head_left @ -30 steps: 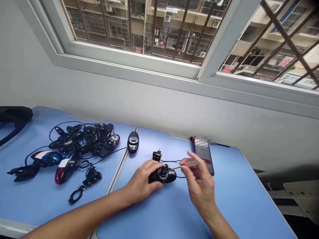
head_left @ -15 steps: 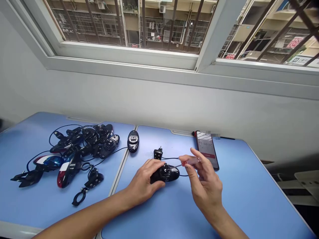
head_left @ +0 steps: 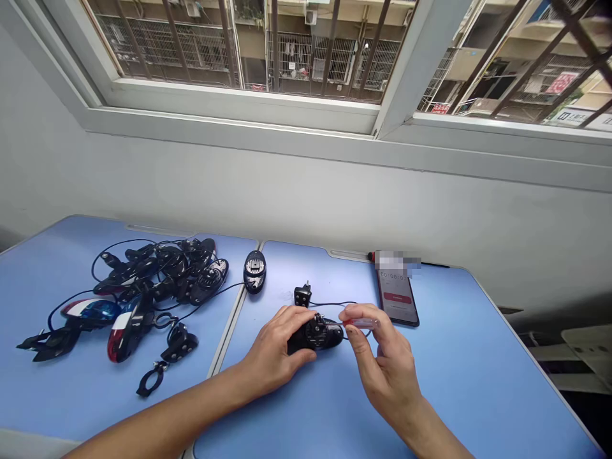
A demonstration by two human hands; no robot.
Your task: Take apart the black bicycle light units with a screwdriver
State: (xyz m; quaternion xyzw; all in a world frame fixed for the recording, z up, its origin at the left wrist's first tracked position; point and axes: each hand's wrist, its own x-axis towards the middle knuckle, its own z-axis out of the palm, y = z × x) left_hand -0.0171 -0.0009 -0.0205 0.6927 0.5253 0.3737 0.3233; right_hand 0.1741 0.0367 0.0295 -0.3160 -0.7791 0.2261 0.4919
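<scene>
Under my left hand lies a black oval bike light, its back with a clamp fitting facing up. The fingers and thumb of that hand grip its left end and hide it. My right hand is closed around the red and clear handle of a screwdriver, just right of the light. Its shaft points left toward the clamp fitting; whether the tip touches a screw I cannot tell. A thin cable joins the light to a small black button box behind it.
A tangled pile of black bike lights with cables and clamps covers the left table. One oval unit lies face down near the table seam. A phone showing a timer lies at the back right, beside a dark thin rod.
My right hand has moved slightly left and down, bringing the screwdriver closer to the light and more level. My left hand has stayed on the light.
</scene>
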